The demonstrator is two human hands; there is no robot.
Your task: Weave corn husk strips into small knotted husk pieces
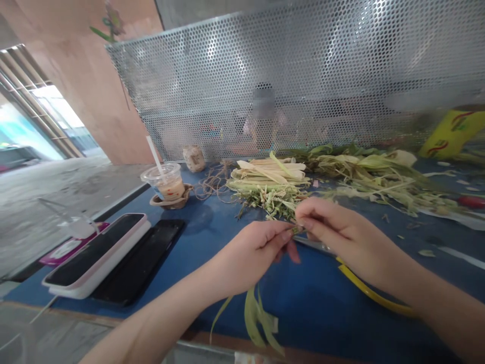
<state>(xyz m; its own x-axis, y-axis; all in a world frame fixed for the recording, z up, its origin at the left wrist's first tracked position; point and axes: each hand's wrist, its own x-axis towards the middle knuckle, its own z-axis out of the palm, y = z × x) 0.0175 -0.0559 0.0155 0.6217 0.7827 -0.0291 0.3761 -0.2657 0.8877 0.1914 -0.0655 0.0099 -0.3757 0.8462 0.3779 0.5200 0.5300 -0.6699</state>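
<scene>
My left hand point(261, 247) is closed in a pinch on strips of green corn husk point(255, 316), whose loose ends hang below it near the table's front edge. Its fingertips meet those of my right hand point(326, 222), also pinched, at the knotted or twisted upper end of the same husk; fingers hide much of that spot. Under my right hand lie scissors with a yellow handle point(364, 288), their blades partly covered. Just beyond both hands, a bundle of pale husk strips point(269, 174) rests on the blue table, its cut green ends point(276, 199) facing me.
At left stand a plastic cup with a straw point(166, 184), a phone in a pale case point(98, 253) and a black slab point(140, 263). Brown twine point(214, 182) lies behind. Loose husks point(359, 174) and a yellow packet point(452, 131) are at right, before a perforated metal screen point(303, 65).
</scene>
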